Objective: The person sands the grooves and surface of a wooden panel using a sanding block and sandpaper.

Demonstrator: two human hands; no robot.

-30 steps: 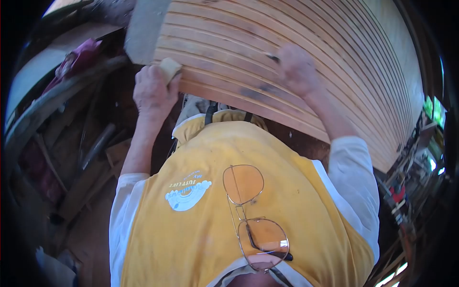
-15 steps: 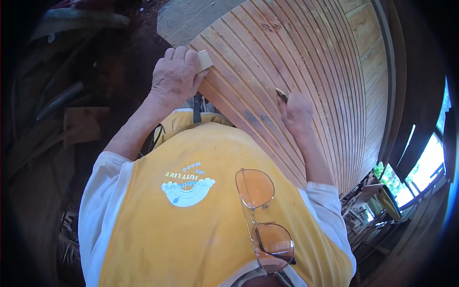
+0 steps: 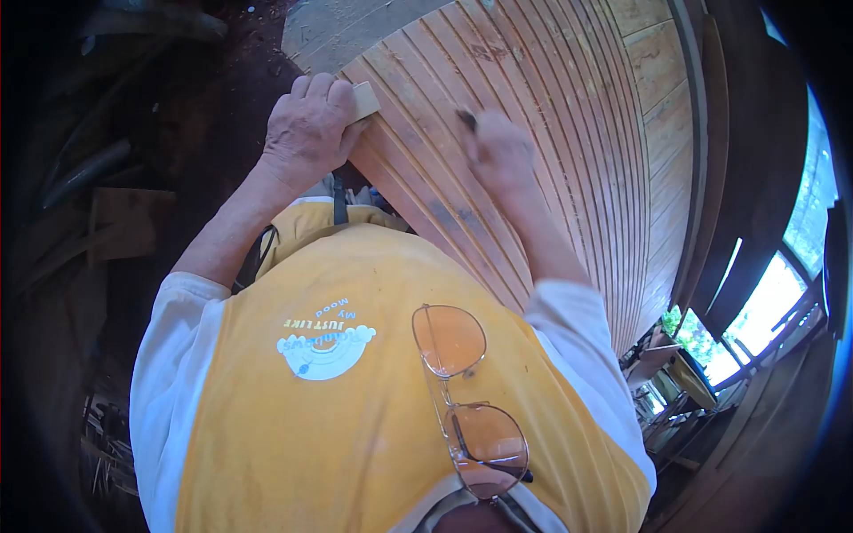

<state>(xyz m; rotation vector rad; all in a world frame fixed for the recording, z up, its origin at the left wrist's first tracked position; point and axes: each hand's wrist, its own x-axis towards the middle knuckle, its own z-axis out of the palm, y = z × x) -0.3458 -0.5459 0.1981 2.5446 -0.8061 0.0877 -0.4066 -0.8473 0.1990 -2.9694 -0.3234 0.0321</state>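
Observation:
A broad wooden panel [image 3: 418, 111] of long narrow strips, with dark lines between them, spreads out in front of me. At its near left corner, my left hand [image 3: 311, 120] is closed around a pale wooden block [image 3: 365, 101], whose end shows past the thumb. My right hand [image 3: 502, 155], a little blurred, is closed over the middle of the strips. From its fingers sticks the tip of a small dark tool [image 3: 466, 119]; the rest is hidden in the fist, so I cannot tell its kind.
A grey board [image 3: 342, 35] lies beyond the panel's far left edge. Dark curved planks [image 3: 751, 169] stand along the right side. Scrap wood [image 3: 133, 218] is piled at the left. Sunglasses [image 3: 450, 342] hang from the yellow shirt's neckline.
My right hand has moved away from my body and to the left along the strips with the dark tool. The left hand keeps its grip on the block as the view shifts slightly.

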